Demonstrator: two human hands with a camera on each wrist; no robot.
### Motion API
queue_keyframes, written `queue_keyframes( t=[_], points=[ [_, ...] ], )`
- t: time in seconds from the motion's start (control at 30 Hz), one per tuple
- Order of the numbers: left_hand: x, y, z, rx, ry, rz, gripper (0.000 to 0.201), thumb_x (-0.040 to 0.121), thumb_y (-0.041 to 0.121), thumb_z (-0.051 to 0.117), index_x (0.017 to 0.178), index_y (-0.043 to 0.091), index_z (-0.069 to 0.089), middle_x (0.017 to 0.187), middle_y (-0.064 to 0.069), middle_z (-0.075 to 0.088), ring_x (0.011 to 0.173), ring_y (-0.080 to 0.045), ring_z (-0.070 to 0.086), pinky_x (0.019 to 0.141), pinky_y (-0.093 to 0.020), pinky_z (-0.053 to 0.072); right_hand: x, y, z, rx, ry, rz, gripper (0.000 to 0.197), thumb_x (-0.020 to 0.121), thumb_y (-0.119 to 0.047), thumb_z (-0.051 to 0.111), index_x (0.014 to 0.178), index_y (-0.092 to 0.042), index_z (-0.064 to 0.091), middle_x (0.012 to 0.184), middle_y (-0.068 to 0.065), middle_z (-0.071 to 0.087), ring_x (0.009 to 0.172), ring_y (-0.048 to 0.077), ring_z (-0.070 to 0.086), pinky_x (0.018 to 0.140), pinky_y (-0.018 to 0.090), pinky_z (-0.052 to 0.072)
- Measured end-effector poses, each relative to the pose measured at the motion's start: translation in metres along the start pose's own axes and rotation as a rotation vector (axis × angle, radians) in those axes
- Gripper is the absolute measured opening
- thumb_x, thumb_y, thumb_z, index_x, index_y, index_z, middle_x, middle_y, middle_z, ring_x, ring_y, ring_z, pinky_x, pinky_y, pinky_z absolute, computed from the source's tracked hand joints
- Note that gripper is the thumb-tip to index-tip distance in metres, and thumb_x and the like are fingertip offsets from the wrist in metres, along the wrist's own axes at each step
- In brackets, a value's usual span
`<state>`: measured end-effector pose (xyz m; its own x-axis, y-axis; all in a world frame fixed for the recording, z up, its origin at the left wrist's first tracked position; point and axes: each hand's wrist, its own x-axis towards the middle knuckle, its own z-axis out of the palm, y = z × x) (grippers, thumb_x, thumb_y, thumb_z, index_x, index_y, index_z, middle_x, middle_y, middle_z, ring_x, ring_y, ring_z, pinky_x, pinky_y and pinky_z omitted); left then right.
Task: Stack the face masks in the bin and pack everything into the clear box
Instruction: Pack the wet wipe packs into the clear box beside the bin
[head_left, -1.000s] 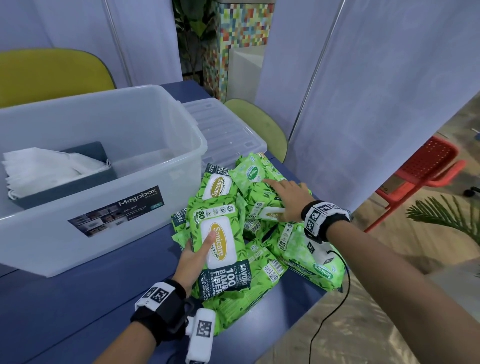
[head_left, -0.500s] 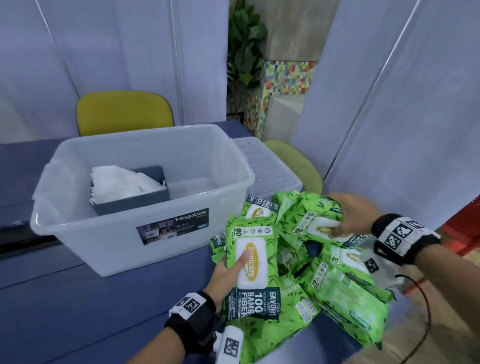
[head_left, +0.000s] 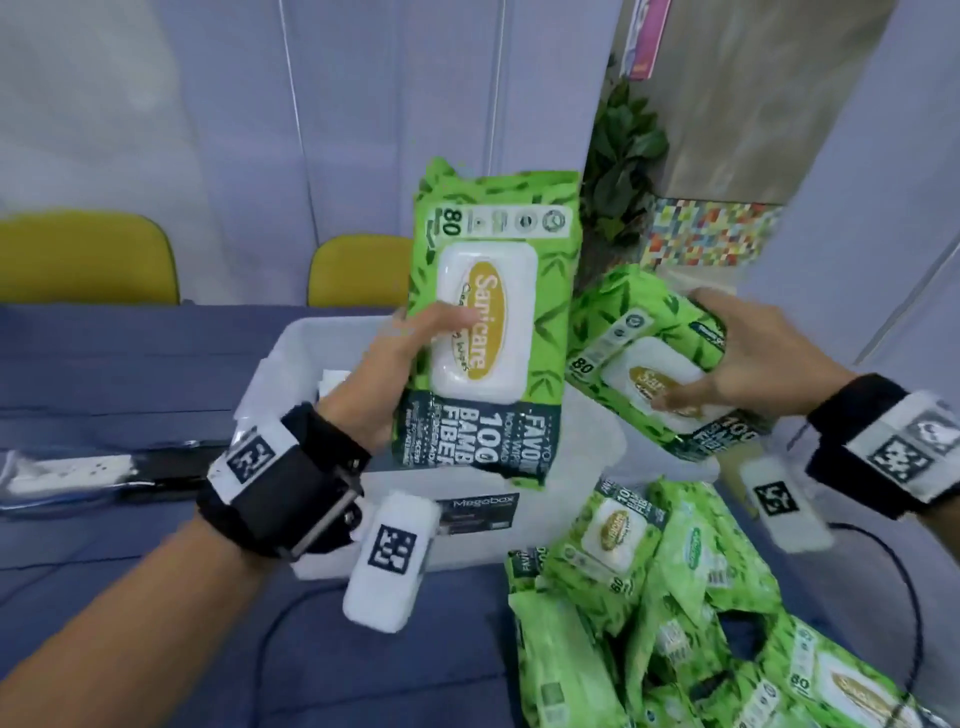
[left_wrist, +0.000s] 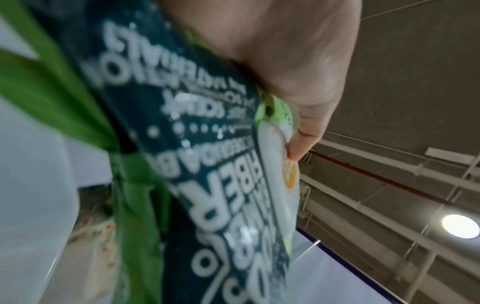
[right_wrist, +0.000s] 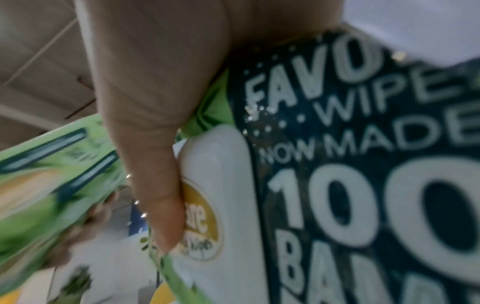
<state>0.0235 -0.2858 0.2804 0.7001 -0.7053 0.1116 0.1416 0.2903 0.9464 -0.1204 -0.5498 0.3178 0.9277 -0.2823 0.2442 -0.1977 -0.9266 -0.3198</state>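
Left hand (head_left: 387, 364) grips upright wipes pack (head_left: 493, 322); right hand (head_left: 753, 358) grips second pack (head_left: 639, 358), both over clear box (head_left: 587, 499).

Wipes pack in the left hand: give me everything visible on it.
The wipes pack is a soft green pouch with a leaf print, a white rigid flip lid bearing a gold oval logo, an "80" at its top and a dark band of white text at its bottom. It is held upright, slightly tilted, in the air in front of the clear box. The left hand grips its left edge, thumb on the lid. It looks sealed and touches nothing else that I can see.
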Motion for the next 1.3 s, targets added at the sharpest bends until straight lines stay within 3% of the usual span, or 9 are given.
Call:
queue_keyframes(
  t=[0.2,0.3,0.37,0.47,0.57,0.73,0.87,1.0,1.3],
  points=[
    [0.07,0.046,-0.041,0.332,0.238,0.23,0.073,0.051,0.032,0.082,0.116,0.018,0.052,0.108,-0.001,0.071,0.096,-0.02,0.069,0.088,-0.043,0.053,0.083,-0.041,0.03,-0.408,-0.151,-0.156,0.089,0.059,-0.055,0.083,0.128,-0.015,0.044,0.099,0.006,0.061,0.087,0.027,0.056,0.069,0.035,0.045],
    [0.102,0.045,-0.064,0.607,0.302,0.242,0.064,0.044,0.04,0.085,0.097,0.03,0.049,0.103,0.003,0.069,0.096,-0.019,0.067,0.089,-0.045,0.052,0.112,-0.049,0.058,-0.455,-0.274,-0.227,0.097,0.061,-0.057,0.081,0.138,-0.02,0.035,0.118,0.005,0.061,0.102,0.028,0.058,0.078,0.04,0.05],
    [0.119,0.039,-0.077,0.784,0.29,0.205,0.07,0.047,0.04,0.087,0.104,0.026,0.049,0.103,0.002,0.066,0.095,-0.021,0.064,0.086,-0.036,0.05,0.124,-0.051,0.079,-0.484,-0.353,-0.254,0.095,0.062,-0.055,0.081,0.138,-0.022,0.035,0.12,0.003,0.061,0.105,0.027,0.058,0.08,0.039,0.05],
    [0.136,0.019,-0.094,1.11,0.225,0.141,0.078,0.061,0.029,0.087,0.125,0.015,0.045,0.113,-0.001,0.058,0.1,-0.019,0.056,0.078,-0.024,0.039,0.134,-0.056,0.112,-0.533,-0.466,-0.319,0.083,0.062,-0.052,0.081,0.129,-0.022,0.041,0.112,0.001,0.062,0.102,0.024,0.057,0.068,0.031,0.039],
    [0.142,-0.013,-0.111,1.386,0.063,-0.049,0.091,0.062,0.04,0.085,0.136,0.017,0.038,0.131,-0.004,0.053,0.115,-0.025,0.052,0.091,-0.034,0.043,0.14,-0.064,0.144,-0.551,-0.577,-0.386,0.08,0.061,-0.053,0.081,0.122,-0.019,0.043,0.102,0.004,0.062,0.091,0.025,0.057,0.063,0.031,0.037],
    [0.145,-0.062,-0.124,1.577,-0.246,-0.277,0.068,0.068,0.037,0.08,0.124,0.019,0.046,0.114,-0.003,0.061,0.093,-0.023,0.056,0.074,-0.029,0.042,0.149,-0.083,0.176,-0.561,-0.701,-0.502,0.081,0.059,-0.055,0.081,0.123,-0.018,0.046,0.095,0.001,0.062,0.085,0.021,0.057,0.068,0.031,0.046],
    [0.147,-0.098,-0.133,1.621,-0.34,-0.316,0.046,0.078,0.033,0.07,0.117,0.02,0.05,0.105,-0.005,0.065,0.094,-0.027,0.062,0.081,-0.034,0.05,0.152,-0.095,0.186,-0.621,-0.815,-0.541,0.071,0.062,-0.054,0.082,0.111,-0.015,0.049,0.075,-0.006,0.046,0.07,0.017,0.045,0.062,0.029,0.037],
    [0.147,-0.124,-0.142,1.729,-0.406,-0.334,0.038,0.084,0.035,0.062,0.115,0.019,0.048,0.111,-0.011,0.061,0.1,-0.031,0.06,0.084,-0.037,0.049,0.157,-0.096,0.193,-0.66,-0.88,-0.584,0.073,0.065,-0.055,0.079,0.116,-0.012,0.049,0.091,0.002,0.056,0.076,0.018,0.047,0.067,0.029,0.039],
    [0.141,-0.145,-0.182,1.885,-0.526,-0.519,0.094,0.055,0.042,0.088,0.129,0.013,0.038,0.121,-0.009,0.049,0.113,-0.028,0.049,0.088,-0.04,0.048,0.177,-0.08,0.212,-0.769,-1.031,-0.598,0.079,0.067,-0.053,0.079,0.123,-0.013,0.041,0.09,0.0,0.047,0.078,0.018,0.043,0.068,0.028,0.034]
  ],
)
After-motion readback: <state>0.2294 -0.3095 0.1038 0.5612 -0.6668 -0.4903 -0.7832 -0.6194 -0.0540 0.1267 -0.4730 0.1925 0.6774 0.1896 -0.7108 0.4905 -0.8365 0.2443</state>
